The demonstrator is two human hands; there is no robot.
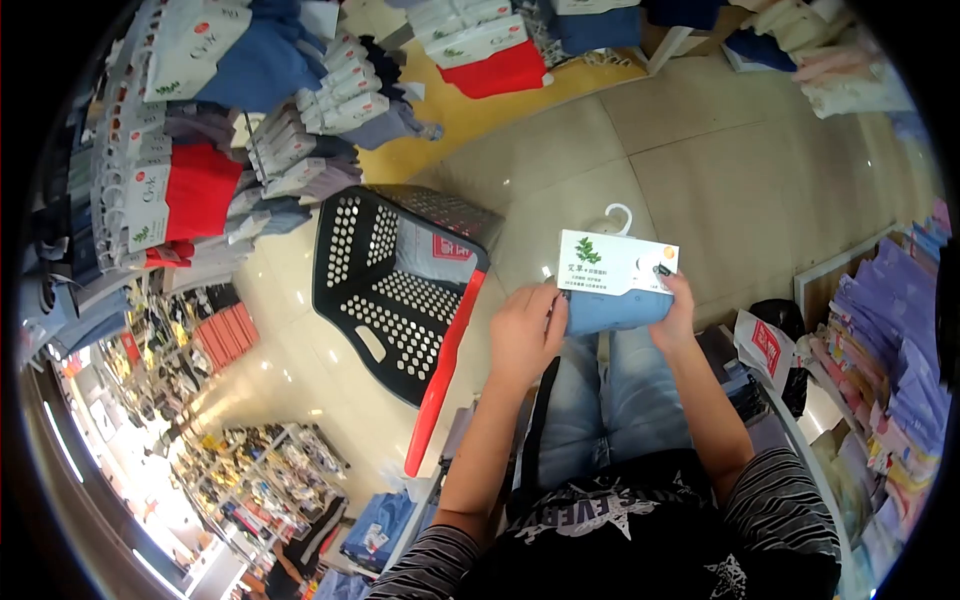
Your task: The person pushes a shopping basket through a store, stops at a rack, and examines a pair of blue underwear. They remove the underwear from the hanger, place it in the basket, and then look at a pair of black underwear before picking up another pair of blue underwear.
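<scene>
A pair of blue underpants (615, 312), folded under a white header card (610, 250) with a green leaf print and a small white hook on top, is held in front of my legs. My left hand (528, 328) grips its left edge with the fingers curled in. At the right edge my right hand (676, 315) pinches the card and cloth. Left of my hands a black shopping basket (410, 310) with a red handle rests on the floor, holding a clear packet with a red label.
Racks of carded underpants (200, 190) hang at the upper left, red and blue pairs among them. Purple clothing (900, 340) lines the right side. A white bag (762, 348) with a red label sits beside my right arm. Pale floor tiles (720, 170) stretch ahead.
</scene>
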